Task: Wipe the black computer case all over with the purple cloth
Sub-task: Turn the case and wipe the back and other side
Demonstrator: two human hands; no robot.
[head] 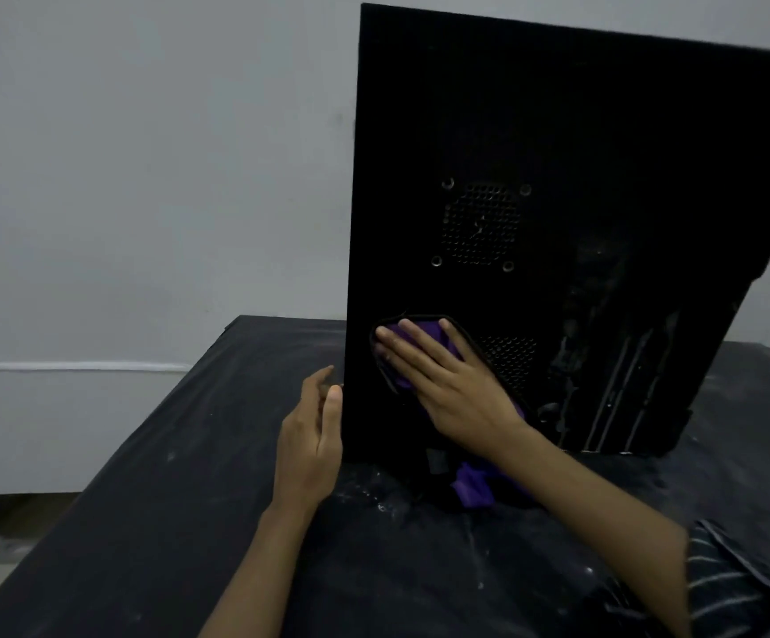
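The black computer case [558, 154] stands upright on the table, its perforated panel with two vent grilles facing me. My right hand [447, 384] lies flat with straight fingers on the purple cloth [413, 336], pressing it against the lower left of that panel. A loose end of the cloth [472, 488] hangs down to the table under my wrist. My left hand [314, 444] rests against the case's left edge near its bottom, fingers nearly straight, thumb along the edge.
The black-covered table [189, 453] is dusty, with white specks near the case's base. A grey wall [143, 154] stands behind. A striped sleeve [733, 587] shows at the lower right. The table's left edge drops to the floor.
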